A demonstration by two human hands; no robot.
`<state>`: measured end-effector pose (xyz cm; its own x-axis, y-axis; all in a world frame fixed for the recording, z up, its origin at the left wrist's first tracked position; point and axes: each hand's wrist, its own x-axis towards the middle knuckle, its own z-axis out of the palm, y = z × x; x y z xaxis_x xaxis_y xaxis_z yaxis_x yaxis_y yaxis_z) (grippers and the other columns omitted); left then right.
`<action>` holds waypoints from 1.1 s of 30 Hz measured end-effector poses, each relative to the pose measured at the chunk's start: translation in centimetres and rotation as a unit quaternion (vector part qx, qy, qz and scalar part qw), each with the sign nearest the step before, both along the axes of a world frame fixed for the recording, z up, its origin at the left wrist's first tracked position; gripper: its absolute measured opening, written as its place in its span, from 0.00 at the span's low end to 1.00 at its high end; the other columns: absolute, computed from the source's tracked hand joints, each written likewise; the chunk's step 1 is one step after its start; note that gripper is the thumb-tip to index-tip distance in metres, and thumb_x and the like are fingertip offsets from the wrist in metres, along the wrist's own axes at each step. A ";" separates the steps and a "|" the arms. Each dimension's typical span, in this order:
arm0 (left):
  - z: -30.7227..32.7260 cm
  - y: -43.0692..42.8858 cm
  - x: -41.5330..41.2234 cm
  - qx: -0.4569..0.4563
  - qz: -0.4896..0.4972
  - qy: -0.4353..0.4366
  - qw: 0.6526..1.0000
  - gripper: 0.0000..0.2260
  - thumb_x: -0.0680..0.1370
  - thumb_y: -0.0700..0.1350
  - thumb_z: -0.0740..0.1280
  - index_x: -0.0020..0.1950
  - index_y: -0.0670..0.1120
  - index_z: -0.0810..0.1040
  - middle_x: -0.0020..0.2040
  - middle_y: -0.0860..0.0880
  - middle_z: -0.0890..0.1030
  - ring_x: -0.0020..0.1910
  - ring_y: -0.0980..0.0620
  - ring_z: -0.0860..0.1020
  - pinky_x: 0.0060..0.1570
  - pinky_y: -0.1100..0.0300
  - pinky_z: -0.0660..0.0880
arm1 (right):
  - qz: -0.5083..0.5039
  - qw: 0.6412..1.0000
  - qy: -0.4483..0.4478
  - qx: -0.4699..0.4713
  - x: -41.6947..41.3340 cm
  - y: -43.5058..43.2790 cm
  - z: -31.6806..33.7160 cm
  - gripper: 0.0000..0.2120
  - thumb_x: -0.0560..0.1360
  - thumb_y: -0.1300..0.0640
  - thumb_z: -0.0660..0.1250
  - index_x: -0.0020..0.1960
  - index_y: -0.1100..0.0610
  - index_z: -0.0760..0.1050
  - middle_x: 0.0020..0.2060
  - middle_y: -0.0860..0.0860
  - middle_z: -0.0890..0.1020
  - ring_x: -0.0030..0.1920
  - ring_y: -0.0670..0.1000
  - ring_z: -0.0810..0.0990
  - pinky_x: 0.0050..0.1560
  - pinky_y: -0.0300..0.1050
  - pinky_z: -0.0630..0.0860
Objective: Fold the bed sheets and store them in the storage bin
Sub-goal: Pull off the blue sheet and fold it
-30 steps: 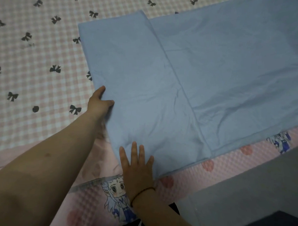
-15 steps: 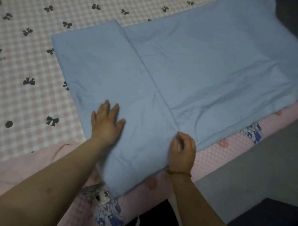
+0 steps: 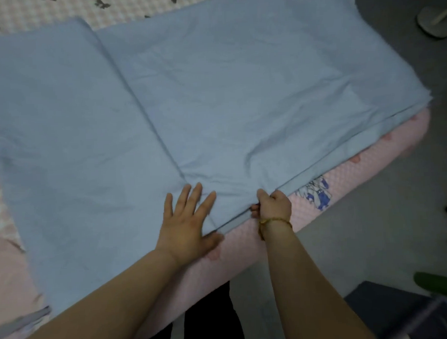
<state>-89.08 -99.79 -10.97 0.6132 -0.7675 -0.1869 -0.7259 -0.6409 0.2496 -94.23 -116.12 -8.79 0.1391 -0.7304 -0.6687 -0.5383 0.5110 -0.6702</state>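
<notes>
A light blue bed sheet (image 3: 227, 98) lies spread flat across the bed, with its left part folded over the rest along a slanted edge. My left hand (image 3: 188, 221) rests flat, fingers spread, on the sheet's near edge beside that fold line. Just to its right, my right hand (image 3: 272, 205), with a cord bracelet at the wrist, pinches the sheet's near edge between thumb and fingers. A dark storage bin (image 3: 399, 312) shows partly at the lower right on the floor.
The bed carries a pink cover (image 3: 344, 170) with cartoon prints and a checked, bow-patterned part at the back. Grey floor (image 3: 371, 235) runs along the right. A white round base (image 3: 434, 20) stands at the top right. Dark and green objects sit at the right edge.
Both hands have shifted right along the sheet's near edge. My left hand moved from the folded part to the fold line. My right hand keeps its pinch on the edge further right.
</notes>
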 end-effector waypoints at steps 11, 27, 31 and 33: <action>-0.2 -2.7 0.0 0.002 -0.003 0.043 0.999 0.28 0.78 0.65 0.41 0.65 0.49 0.66 0.63 0.41 0.76 0.64 0.48 0.64 0.68 0.52 0.45 | -0.027 0.992 -0.118 0.041 0.3 -7.9 0.9 0.14 0.76 0.57 0.64 0.60 0.59 0.73 0.55 0.55 0.78 0.54 0.55 0.77 0.61 0.52 0.74; -2.5 -16.5 2.9 -0.081 -0.062 -0.028 0.994 0.31 0.79 0.63 0.42 0.67 0.45 0.70 0.64 0.39 0.75 0.65 0.43 0.69 0.66 0.59 0.47 | -0.116 0.981 -0.132 -0.082 0.4 -22.7 0.8 0.13 0.77 0.63 0.63 0.60 0.65 0.74 0.43 0.49 0.77 0.48 0.51 0.75 0.43 0.34 0.76; -3.2 -17.5 2.9 -0.068 -0.087 -0.025 0.994 0.29 0.79 0.63 0.41 0.68 0.46 0.65 0.64 0.39 0.75 0.65 0.45 0.63 0.68 0.59 0.44 | -0.140 0.983 -0.094 -0.071 -1.1 -22.7 -1.6 0.13 0.77 0.66 0.60 0.60 0.66 0.74 0.42 0.51 0.77 0.44 0.51 0.75 0.41 0.34 0.75; -3.5 -17.4 3.0 -0.055 -0.090 -0.026 0.994 0.29 0.79 0.63 0.40 0.68 0.46 0.64 0.64 0.38 0.75 0.65 0.45 0.63 0.70 0.58 0.42 | -0.149 0.981 -0.126 0.001 -1.1 -23.0 -1.9 0.14 0.76 0.65 0.61 0.61 0.65 0.73 0.39 0.50 0.77 0.39 0.49 0.75 0.50 0.43 0.75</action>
